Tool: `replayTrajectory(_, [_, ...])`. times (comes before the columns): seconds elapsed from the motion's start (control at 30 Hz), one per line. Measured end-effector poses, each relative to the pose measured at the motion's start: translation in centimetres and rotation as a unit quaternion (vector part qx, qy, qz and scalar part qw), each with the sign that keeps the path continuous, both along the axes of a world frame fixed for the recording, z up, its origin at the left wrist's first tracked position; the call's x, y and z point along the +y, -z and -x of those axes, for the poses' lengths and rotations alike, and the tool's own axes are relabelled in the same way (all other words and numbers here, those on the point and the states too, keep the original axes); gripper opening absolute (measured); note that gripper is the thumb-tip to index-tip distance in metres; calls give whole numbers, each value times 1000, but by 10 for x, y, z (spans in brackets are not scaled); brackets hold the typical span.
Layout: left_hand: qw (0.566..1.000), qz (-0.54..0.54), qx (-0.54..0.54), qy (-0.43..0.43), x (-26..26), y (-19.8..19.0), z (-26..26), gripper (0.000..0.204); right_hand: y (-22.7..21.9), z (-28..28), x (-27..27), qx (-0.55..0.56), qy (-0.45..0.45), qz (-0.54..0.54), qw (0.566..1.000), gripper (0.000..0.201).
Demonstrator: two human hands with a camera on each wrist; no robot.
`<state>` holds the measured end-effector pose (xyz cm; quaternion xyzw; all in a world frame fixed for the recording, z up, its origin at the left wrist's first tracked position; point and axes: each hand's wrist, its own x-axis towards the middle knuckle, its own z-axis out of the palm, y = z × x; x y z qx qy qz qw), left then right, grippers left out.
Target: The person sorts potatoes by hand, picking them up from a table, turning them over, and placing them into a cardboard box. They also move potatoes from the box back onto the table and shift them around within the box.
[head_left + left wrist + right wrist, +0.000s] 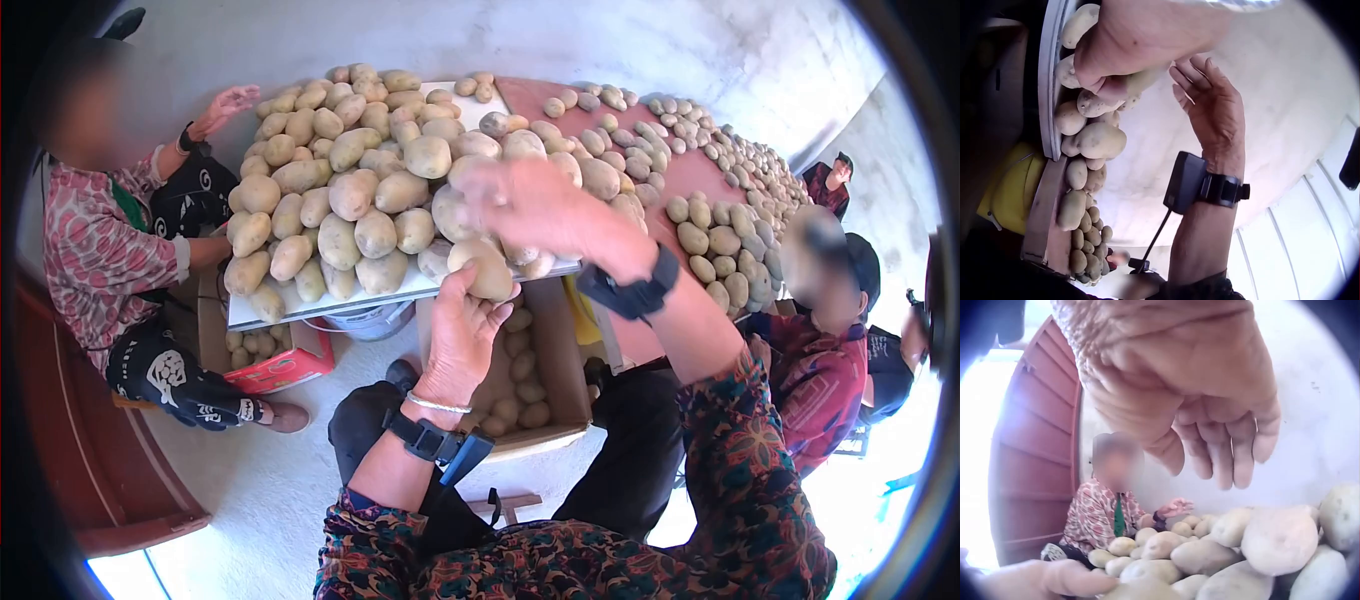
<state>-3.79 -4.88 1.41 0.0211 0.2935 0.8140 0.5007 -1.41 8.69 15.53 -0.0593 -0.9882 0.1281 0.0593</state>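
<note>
My left hand (pixel 455 340) grips a potato (pixel 487 272) at the front edge of the white board, thumb over its near side. In the left wrist view the curled fingers of that hand (pixel 1138 53) hide much of this potato (pixel 1147 80). My right hand (pixel 560 210), blurred in the head view, is raised over the near part of the potato pile (pixel 350 195). The right wrist view shows the right hand (pixel 1191 394) with its fingers hanging loosely down, holding nothing, above the potatoes (pixel 1279 540).
Below the board stand a cardboard box (pixel 560 350) with potatoes, a bucket (pixel 365 322) and a red-edged box (pixel 285 368). Smaller potatoes (pixel 730 245) spread over the reddish surface (pixel 690 185) at right. One person (pixel 115 250) sits at left; others sit at right.
</note>
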Motion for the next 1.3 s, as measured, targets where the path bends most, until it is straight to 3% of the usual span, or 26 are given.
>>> replayTrajectory(0.03, [999, -6, 31, 9, 1, 1, -4, 52, 8, -16, -6, -31, -49, 6, 998, 33])
replayTrajectory(0.1, [997, -63, 46, 27, 3, -2, -15, 54, 31, -43, -17, -5, -46, 62, 997, 39])
replayTrajectory(0.13, [991, -119, 56, 35, 5, -4, -21, 55, 33, -55, -20, -14, -21, 70, 997, 44])
replayTrajectory(0.23, [982, -118, 83, 121, -1, -24, -34, 74, 34, -87, -17, -7, 33, 85, 996, 51])
replayTrajectory(0.27, [967, -145, 93, 188, 2, -6, -28, 89, 32, -96, -11, -20, 34, 112, 993, 57])
replayTrajectory(0.3, [964, -147, 106, 193, 2, -18, -35, 97, 41, -102, -1, 9, 27, 110, 994, 62])
replayTrajectory(0.4, [952, -163, 107, 235, 6, -22, -37, 97, 42, -109, 25, 38, 90, 194, 976, 65])
replayTrajectory(0.47, [964, -135, 99, 205, 9, -26, -37, 92, 26, -106, 45, 43, 193, 208, 958, 61])
replayTrajectory(0.6, [970, -109, 98, 194, 18, -16, -34, 81, 19, -73, 109, 174, 213, 215, 937, 55])
replayTrajectory(0.77, [962, -90, 126, 224, 28, -15, -35, 80, 15, -9, 170, 85, 269, 112, 953, 47])
replayTrajectory(0.87, [963, -83, 126, 222, 30, -15, -31, 76, -1, 12, 163, 48, 297, 75, 951, 46])
replayTrajectory(0.9, [964, -80, 126, 222, 30, -15, -29, 76, 5, 20, 167, 47, 297, 78, 951, 46])
replayTrajectory(0.97, [967, -74, 127, 206, 31, -15, -26, 73, 18, 30, 172, 136, 230, -91, 959, 46])
replayTrajectory(1.0, [968, -72, 126, 205, 31, -14, -25, 73, 21, 32, 172, 135, 229, -88, 960, 46])
replayTrajectory(1.07, [973, -78, 108, 190, 31, -14, -24, 68, 27, 35, 169, -54, 211, -107, 970, 40])
replayTrajectory(1.1, [973, -76, 106, 188, 31, -13, -24, 68, 37, 40, 178, -55, 208, -106, 971, 40])
replayTrajectory(1.17, [977, -87, 88, 174, 32, -12, -22, 65, 59, 55, 209, -81, 120, -9, 989, 36])
replayTrajectory(1.23, [979, -90, 72, 166, 32, -11, -20, 63, 40, 54, 214, -135, 56, -50, 988, 37])
replayTrajectory(1.27, [981, -93, 56, 162, 32, -10, -20, 61, 7, 30, 181, -117, 149, -9, 982, 34])
replayTrajectory(1.3, [981, -96, 55, 162, 33, -9, -20, 61, 22, 29, 189, 9, 202, 17, 979, 31])
